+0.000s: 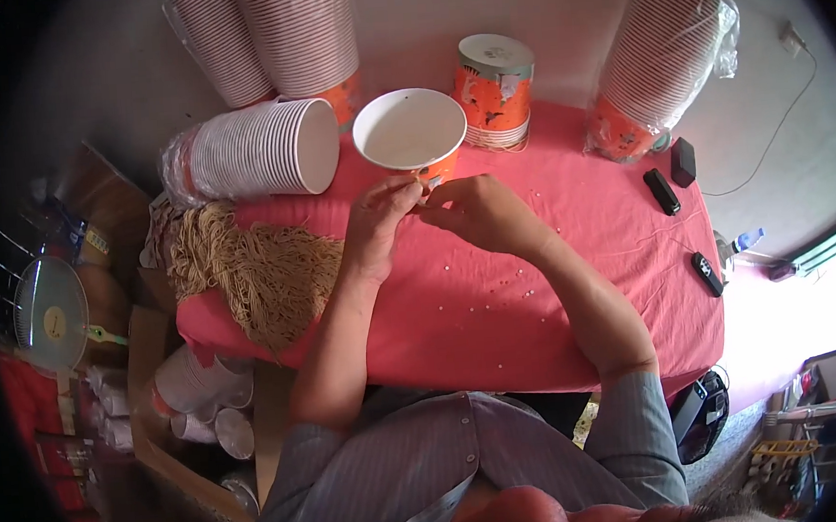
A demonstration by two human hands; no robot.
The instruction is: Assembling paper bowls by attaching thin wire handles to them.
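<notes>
Hands: left hand (pixel 378 227) and right hand (pixel 477 214) grip pinched shut at paper cup (pixel 410 132) rim.

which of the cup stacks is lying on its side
The white cup stack at the left end of the pink table, its open mouth facing the single cup by the hands. The other stacks stand mouth down along the back.

soft indoor light, with blown-out daylight glare at the lower right. the red tablecloth (pixel 572 280) is evenly lit. dark fisheye rim bends edges; left side dim and murky.
</notes>
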